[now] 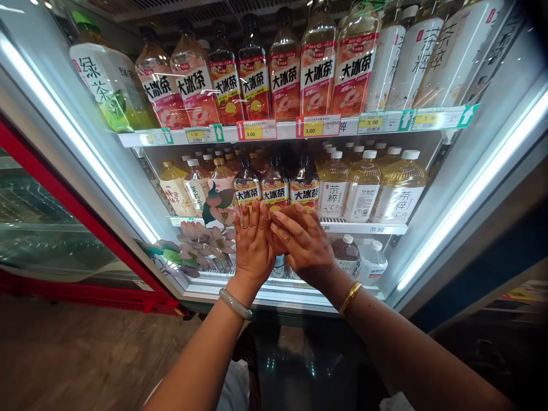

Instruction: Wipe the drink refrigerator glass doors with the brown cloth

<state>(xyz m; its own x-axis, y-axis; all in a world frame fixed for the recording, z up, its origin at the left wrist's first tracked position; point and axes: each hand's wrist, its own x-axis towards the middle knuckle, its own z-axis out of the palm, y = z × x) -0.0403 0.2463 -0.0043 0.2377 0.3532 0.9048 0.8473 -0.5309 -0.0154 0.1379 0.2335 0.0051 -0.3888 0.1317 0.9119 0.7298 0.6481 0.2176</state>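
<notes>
My left hand [254, 242] lies flat with its fingers stretched upward, apparently against the glass door of a drinks cooler. Close beside it, my right hand [306, 240] presses on a folded brown cloth [280, 242], its fingers lying over it. Part of the cloth is hidden under the fingers, and I cannot tell whether my left thumb also touches it. Just beyond the hands stand dark iced-tea bottles [276, 185] on the middle shelf. A flower decal [201, 240] is on the glass left of my left hand.
Large tea bottles [318, 68] fill the upper shelf, above a strip of price tags [257, 131]. Clear-bodied tea bottles [363, 188] stand at the middle shelf's right. Red trim [85, 211] of another cooler runs along the left, above the brown floor [77, 354].
</notes>
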